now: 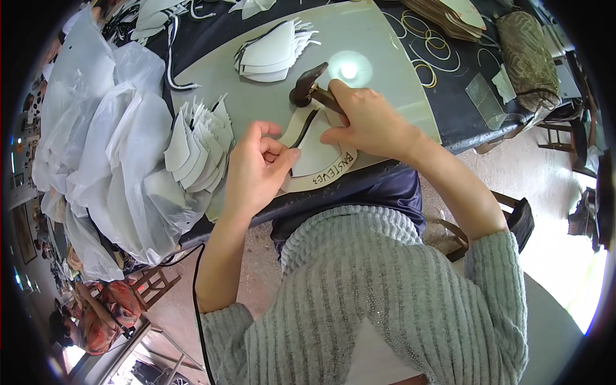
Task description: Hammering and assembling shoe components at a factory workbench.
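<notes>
Black strip (307, 126): lay on the board between the 2 hands, its long axis slanting from near left to far right; narrow, dark, slightly bowed.
Left hand (256, 170): nearer the strip's near end, thumb and fingertips gathered over it; whether they pinched or only pressed, I could not tell.
Right hand (369, 122): fingers wrapped around the hammer's handle, thumb low over the white panel; nearer the strip's far end.
Hammer (301, 94): dark metal head just beyond the strip's far end and slightly left of it.
White panel (314, 146): smooth, flat, right of the strip.
Curved template (330, 173): cream, stiff-looking, hand-lettered, bordering the panel's near side.
Board (398, 96): grey-green, glossy.
Stacks: 2 of white, curved-edged pieces, 1 far (269, 58), 1 left (199, 151).
Plastic bag (115, 147): translucent, crumpled, far left.
</notes>
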### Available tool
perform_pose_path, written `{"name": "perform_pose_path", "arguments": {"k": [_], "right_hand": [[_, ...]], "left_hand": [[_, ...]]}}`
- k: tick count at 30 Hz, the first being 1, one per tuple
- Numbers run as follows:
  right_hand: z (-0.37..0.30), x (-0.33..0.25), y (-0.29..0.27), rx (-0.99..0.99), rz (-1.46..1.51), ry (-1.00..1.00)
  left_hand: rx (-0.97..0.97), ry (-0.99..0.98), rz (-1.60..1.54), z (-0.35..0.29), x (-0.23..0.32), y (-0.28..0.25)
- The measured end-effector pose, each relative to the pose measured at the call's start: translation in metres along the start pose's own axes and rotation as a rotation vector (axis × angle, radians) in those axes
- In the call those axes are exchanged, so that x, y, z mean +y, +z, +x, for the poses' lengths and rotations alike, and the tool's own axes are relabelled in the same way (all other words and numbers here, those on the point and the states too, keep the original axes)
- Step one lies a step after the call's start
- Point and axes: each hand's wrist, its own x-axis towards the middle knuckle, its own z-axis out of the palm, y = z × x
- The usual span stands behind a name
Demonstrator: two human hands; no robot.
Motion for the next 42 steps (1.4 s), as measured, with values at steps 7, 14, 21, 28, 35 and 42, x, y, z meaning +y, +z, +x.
{"name": "perform_pose_path", "arguments": {"k": [7,14,21,28,35,42], "right_hand": [[0.001,0.001,0.002,-0.012,0.017,0.0],[0.002,0.0,-0.001,-0.022,-0.004,0.01],[0.005,0.015,-0.019,0.046,0.04,-0.074],[-0.02,-0.005,-0.069,0.041,-0.098,0.014],[-0.032,-0.023,-0.047,-0.04,-0.44,-0.164],[-0.022,-0.017,-0.057,0.093,-0.382,-0.223]], "left_hand": [[-0.003,-0.039,0.117,-0.001,0.005,-0.003],[-0.075,0.084,0.375,0.003,0.015,0.001],[-0.106,0.249,0.652,-0.001,0.027,0.004],[0.075,0.754,0.738,-0.026,-0.014,0.035],[0.108,0.824,0.677,-0.021,-0.023,0.037],[0.443,0.556,0.446,-0.006,-0.007,0.043]]}}
